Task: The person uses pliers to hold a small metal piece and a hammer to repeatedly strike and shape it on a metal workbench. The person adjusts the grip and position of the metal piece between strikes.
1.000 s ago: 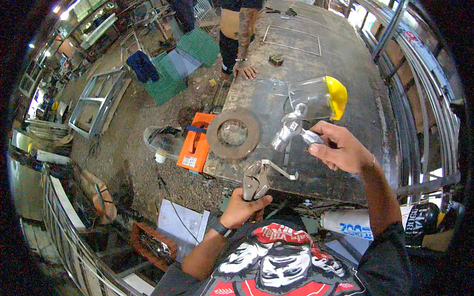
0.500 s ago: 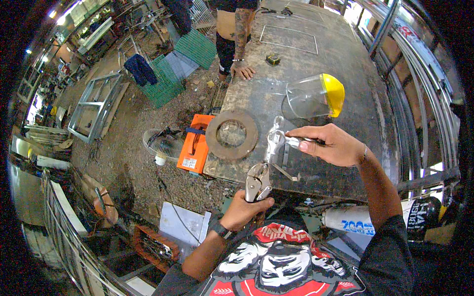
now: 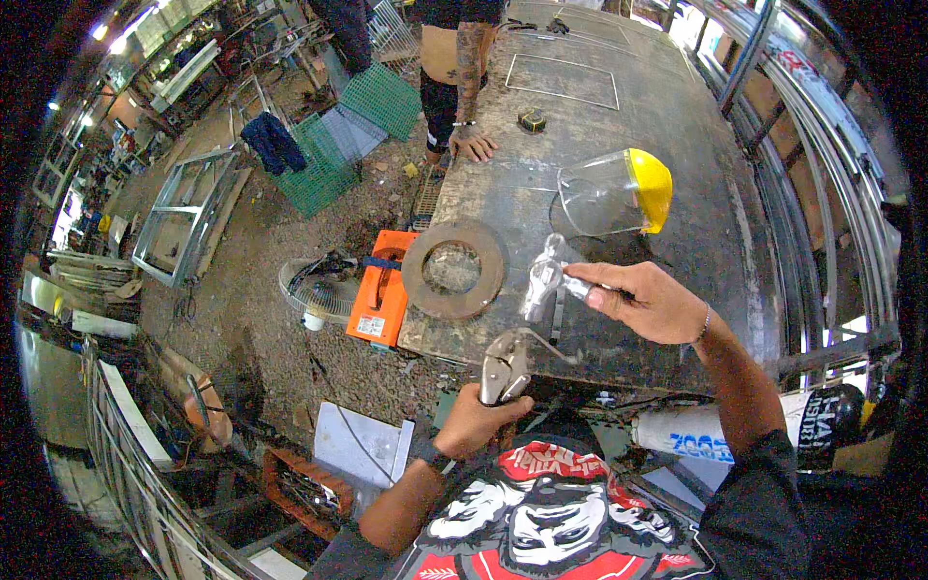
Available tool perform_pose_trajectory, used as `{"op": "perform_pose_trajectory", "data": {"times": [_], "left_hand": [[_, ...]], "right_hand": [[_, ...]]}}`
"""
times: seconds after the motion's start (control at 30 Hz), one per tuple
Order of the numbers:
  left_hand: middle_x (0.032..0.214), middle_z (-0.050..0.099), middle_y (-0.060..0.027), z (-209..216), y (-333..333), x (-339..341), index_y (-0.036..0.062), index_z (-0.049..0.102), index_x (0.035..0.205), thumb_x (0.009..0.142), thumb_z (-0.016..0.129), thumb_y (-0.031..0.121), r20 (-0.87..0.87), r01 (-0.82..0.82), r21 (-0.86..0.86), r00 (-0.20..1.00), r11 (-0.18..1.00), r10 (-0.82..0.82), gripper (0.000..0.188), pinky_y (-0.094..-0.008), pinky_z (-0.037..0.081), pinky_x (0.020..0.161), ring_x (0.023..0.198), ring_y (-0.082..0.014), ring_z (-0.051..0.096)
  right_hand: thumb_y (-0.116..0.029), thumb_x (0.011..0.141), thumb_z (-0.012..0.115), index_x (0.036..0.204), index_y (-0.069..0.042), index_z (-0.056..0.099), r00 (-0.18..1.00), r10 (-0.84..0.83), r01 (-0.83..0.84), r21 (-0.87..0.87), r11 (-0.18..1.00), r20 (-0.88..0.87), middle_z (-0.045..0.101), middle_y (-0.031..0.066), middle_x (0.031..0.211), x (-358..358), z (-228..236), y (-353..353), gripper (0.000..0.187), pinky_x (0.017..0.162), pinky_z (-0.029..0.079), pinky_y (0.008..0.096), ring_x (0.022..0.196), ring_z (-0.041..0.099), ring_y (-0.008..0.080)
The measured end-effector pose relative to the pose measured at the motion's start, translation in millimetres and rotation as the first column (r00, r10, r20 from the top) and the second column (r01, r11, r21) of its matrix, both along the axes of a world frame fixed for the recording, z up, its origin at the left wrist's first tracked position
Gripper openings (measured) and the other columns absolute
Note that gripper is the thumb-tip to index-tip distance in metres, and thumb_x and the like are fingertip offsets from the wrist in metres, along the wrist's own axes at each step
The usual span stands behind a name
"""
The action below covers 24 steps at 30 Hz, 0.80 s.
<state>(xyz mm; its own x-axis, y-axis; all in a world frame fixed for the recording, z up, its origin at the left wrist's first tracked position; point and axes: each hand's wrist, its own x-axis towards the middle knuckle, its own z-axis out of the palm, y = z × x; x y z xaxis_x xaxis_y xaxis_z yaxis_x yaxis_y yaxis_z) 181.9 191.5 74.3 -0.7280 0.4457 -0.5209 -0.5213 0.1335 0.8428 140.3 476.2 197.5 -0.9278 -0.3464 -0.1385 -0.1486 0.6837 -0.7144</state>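
My left hand (image 3: pixel 474 422) is closed round the handles of silver locking pliers (image 3: pixel 503 367), just off the table's near edge. A thin bent metal strip (image 3: pixel 556 350) runs right from the pliers' jaws; whether they clamp it, I cannot make out. My right hand (image 3: pixel 655 302) grips the handle of a ball-peen hammer (image 3: pixel 543 282), thumb and forefinger near the shiny head. The hammer's head is over the table, above the strip. To its left, a thick rusty metal ring (image 3: pixel 420 271) lies flat on the table's corner.
On the worn table (image 3: pixel 667 300) are a clear face shield (image 3: pixel 646 188) with yellow crown and a tape measure (image 3: pixel 532 121). A co-worker's hand (image 3: pixel 474 145) rests on its left edge. An orange machine (image 3: pixel 382 290) and a fan (image 3: pixel 314 288) stand left. Metal lengths (image 3: pixel 822 174) line the right.
The pliers have turned slightly in my left hand's grip, and the metal strip by their jaws has shifted and looks blurred. The hammer has moved slightly down and right.
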Motion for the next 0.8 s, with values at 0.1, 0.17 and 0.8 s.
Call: {"op": "perform_pose_trajectory", "data": {"times": [0.1, 0.17, 0.8], "left_hand": [[0.061, 0.060, -0.0017, 1.0, -0.7, 4.3, 0.0036, 0.065, 0.082, 0.092, 0.080, 0.017, 0.091, -0.058, 0.033, 0.994, 0.998, 0.054, 0.022, -0.0279, 0.044, 0.043, 0.046, -0.0117, 0.057], [0.062, 0.060, -0.0017, 1.5, 0.1, 2.9, 0.0037, 0.064, 0.084, 0.090, 0.081, 0.017, 0.104, -0.082, 0.039, 0.992, 0.996, 0.077, 0.022, -0.0286, 0.045, 0.043, 0.047, -0.0121, 0.058], [0.063, 0.061, -0.0025, 3.2, 4.1, 0.8, 0.0029, 0.063, 0.085, 0.091, 0.080, 0.015, 0.057, -0.081, 0.023, 0.995, 0.996, 0.080, 0.022, -0.0300, 0.046, 0.042, 0.046, -0.0133, 0.058]], "right_hand": [[-0.025, 0.107, 0.056, 0.145, -0.007, 0.056, 0.978, -0.158, 0.181, -0.174, 0.968, 0.137, 0.070, 0.0155, 0.128, 3.6, -6.4, 2.1, 0.042, 0.098, 0.052, 0.0356, 0.111, 0.070, 0.0244], [-0.025, 0.107, 0.054, 0.145, -0.007, 0.056, 0.959, -0.203, 0.239, -0.180, 0.954, 0.200, 0.071, 0.0150, 0.126, 2.6, -7.6, 1.3, 0.042, 0.097, 0.051, 0.0348, 0.108, 0.069, 0.0220], [-0.026, 0.108, 0.055, 0.147, -0.007, 0.055, 0.982, 0.091, -0.106, -0.083, 0.991, -0.166, 0.070, 0.0033, 0.091, -9.6, -17.0, -10.6, 0.043, 0.070, 0.051, 0.0292, 0.072, 0.060, 0.0098]]}}
